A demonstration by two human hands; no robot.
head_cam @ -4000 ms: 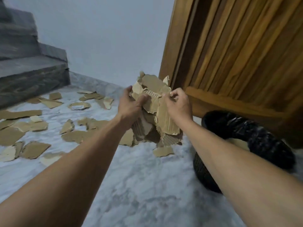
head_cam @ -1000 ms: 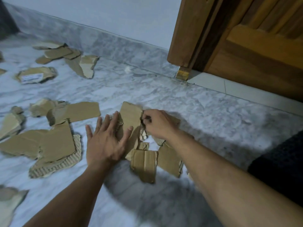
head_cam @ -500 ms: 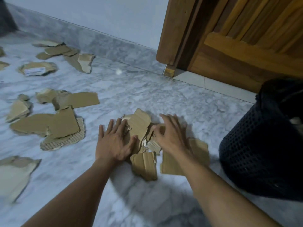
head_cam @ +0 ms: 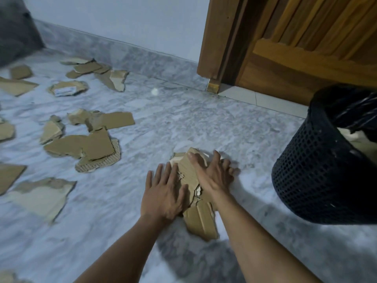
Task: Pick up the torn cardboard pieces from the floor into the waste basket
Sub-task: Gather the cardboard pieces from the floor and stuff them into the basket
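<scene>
A small pile of torn brown cardboard pieces (head_cam: 201,220) lies on the marble floor in front of me. My left hand (head_cam: 163,194) rests flat against the pile's left side, fingers stretched out. My right hand (head_cam: 212,174) lies spread on top of the pile's far end and covers part of it. Neither hand has closed around a piece. The black mesh waste basket (head_cam: 318,170), lined with a black bag, stands upright to the right of the pile, a short gap away.
Several more cardboard scraps are scattered to the left: a stacked group (head_cam: 91,148), a pale piece (head_cam: 40,197), and others near the skirting (head_cam: 114,78). A wooden door (head_cam: 306,58) stands behind the basket. A grey step (head_cam: 16,37) is at the far left.
Four seconds ago both hands held a bundle of pieces in the air. Now the pieces lie on the floor, and my hands have pushed them closer together. The basket has come into view at the right.
</scene>
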